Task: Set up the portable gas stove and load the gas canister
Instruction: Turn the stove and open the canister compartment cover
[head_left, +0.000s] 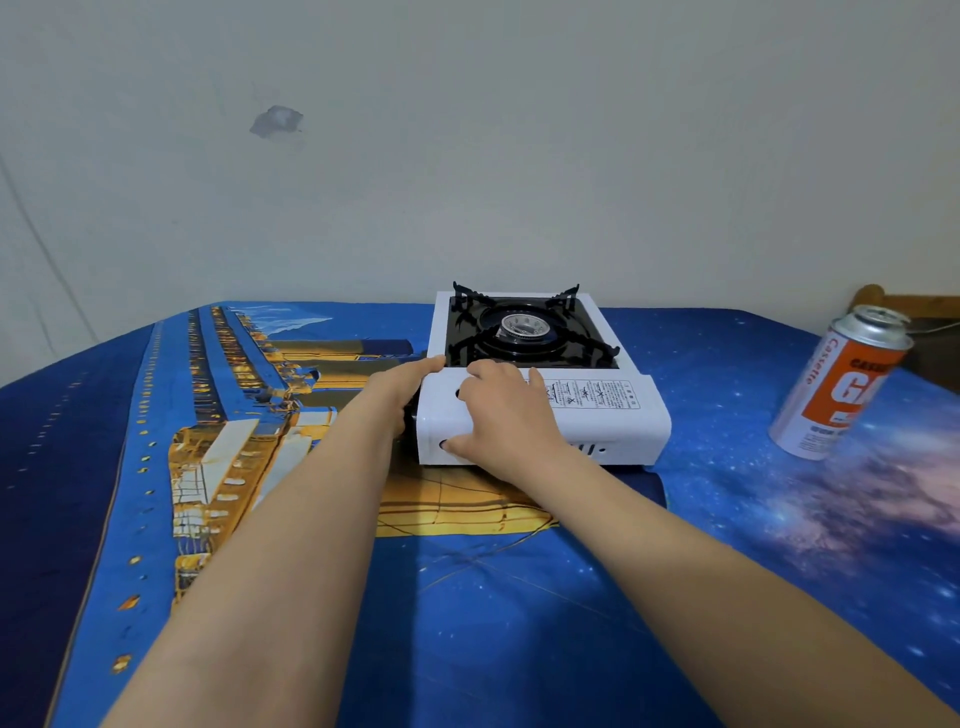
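Stove (540, 374) sat near the far edge of the table, close to the wall (467, 156), white-bodied with a black top, four black pot supports and a round silver burner (524, 328) in the middle. Both hands lay on its near left corner: the left hand (402, 387) wrapped around the side, fingers curled onto the top edge; the right hand (501, 415) spread flat over the lid, thumb on the front face. Well apart to the right stood the gas can (841, 384), orange and silver, upright, untouched. A blue cloth (519, 623) printed with a ship and stars covered the table.
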